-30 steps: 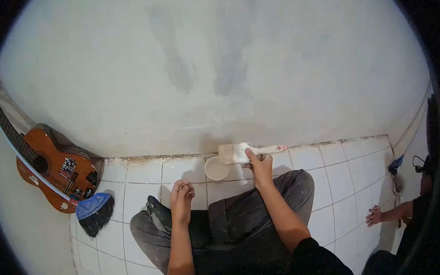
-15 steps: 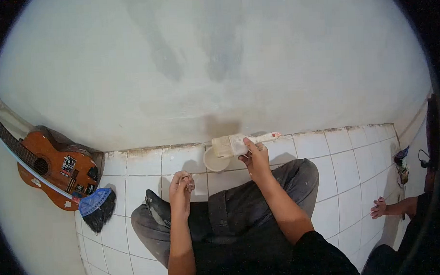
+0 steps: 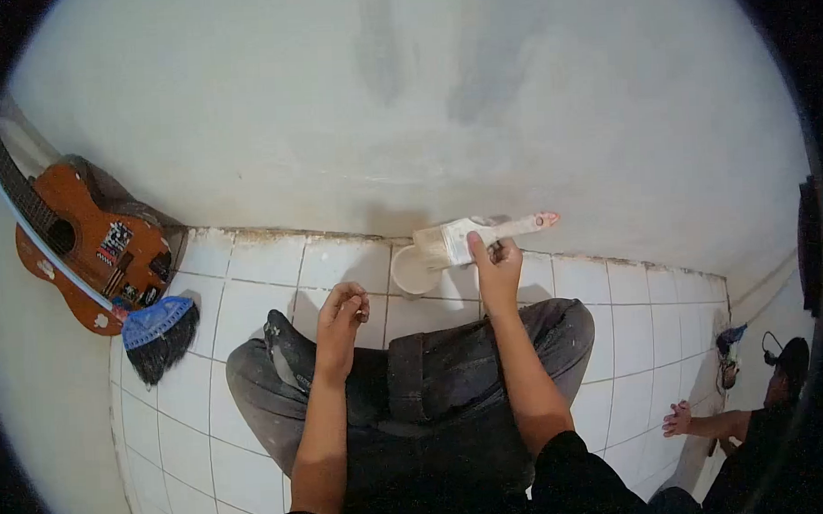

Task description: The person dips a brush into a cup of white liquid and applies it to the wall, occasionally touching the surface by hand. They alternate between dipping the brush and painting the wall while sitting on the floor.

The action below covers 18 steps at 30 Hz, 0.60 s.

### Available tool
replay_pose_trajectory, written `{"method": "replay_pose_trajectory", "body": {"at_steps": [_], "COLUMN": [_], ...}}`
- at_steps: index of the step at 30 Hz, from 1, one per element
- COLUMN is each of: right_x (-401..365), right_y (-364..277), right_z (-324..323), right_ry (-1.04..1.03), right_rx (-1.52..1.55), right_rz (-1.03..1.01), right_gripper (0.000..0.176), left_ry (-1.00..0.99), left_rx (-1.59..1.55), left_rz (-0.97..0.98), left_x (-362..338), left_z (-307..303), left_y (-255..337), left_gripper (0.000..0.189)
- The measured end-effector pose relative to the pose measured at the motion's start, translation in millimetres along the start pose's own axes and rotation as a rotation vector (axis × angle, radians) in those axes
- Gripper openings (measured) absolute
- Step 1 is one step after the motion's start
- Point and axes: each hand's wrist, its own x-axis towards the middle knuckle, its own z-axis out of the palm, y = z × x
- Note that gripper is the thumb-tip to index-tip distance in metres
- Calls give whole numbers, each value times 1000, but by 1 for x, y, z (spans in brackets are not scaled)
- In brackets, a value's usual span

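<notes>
My right hand (image 3: 499,270) is closed round a wide paintbrush (image 3: 463,241) at its ferrule. The handle, whitish with a red tip, points right, and the pale bristles point left. Those bristles hang over the rim of a small round tub (image 3: 414,282), which stands on the tiles by the wall and holds something beige. My left hand (image 3: 341,317) is raised above my lap, its fingers curled together with pale smears on them. I see nothing held in it.
A pale wall (image 3: 291,171) with grey, damp-looking patches rises ahead. At left a brown guitar (image 3: 85,241) leans, with a blue broom (image 3: 163,331) in front. Another person's hand (image 3: 678,419) shows at right. White tiles (image 3: 236,422) surround my crossed legs.
My view has shifted a little. The brush is nearer the tub's right side, with its handle tilted up more. My left hand stays curled.
</notes>
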Motion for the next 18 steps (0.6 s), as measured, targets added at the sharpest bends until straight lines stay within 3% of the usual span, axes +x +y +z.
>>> {"method": "replay_pose_trajectory", "body": {"at_steps": [1, 3, 5, 7, 11, 14, 18], "right_x": [2, 2, 0, -5, -11, -13, -15], "right_y": [0, 2, 15, 20, 16, 3, 10], "right_z": [4, 13, 16, 15, 25, 27, 29], "right_ry": [-8, -55, -84, -191, -292, -352, -319], "right_rx": [-4, -165, -192, -529, -528, -511, -478], "right_rz": [5, -213, -246, -421, -481, -414, -391], "right_gripper": [27, 27, 28, 26, 28, 28, 26], "left_ry": [-8, 6, 17, -6, -9, -18, 4], "left_rx": [2, 13, 22, 20, 29, 39, 32], "left_rz": [-4, -10, -14, -11, -9, -14, -27], "left_x": [-1, -2, 0, 1, -1, 1, 0], "left_z": [0, -1, -1, -1, 1, -1, 1], "left_y": [0, 0, -1, -1, 3, 1, 2], "left_gripper": [9, 9, 10, 11, 11, 11, 11]}}
